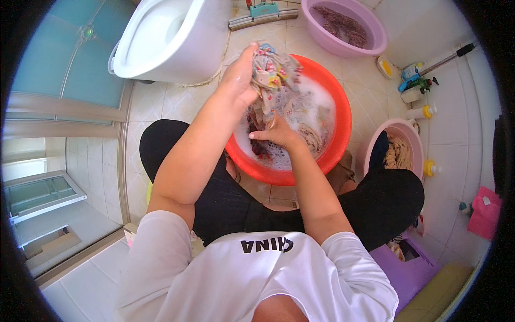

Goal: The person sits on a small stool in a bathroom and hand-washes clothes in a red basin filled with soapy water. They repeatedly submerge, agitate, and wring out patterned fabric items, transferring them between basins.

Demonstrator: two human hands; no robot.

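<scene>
A wet beige cloth with a colourful floral print (267, 72) is bunched up above a red plastic basin (342, 116). My left hand (239, 78) grips its upper end near the basin's far left rim. Lower down, my right hand (277, 131) holds the hanging end of the same cloth, its thumb stretched out to the left. White soap suds (318, 92) cover much of the water. A twisted beige fabric (310, 137) and a dark reddish cloth (261, 151) lie partly sunk in it.
A white toilet (177, 52) stands at the far left, beside a squeeze mop head (263, 14). One purple basin (374, 36) holds dark patterned fabric in water. Clothes fill a pink tub (366, 149) by my right knee. Several bottles (410, 72) line the right wall.
</scene>
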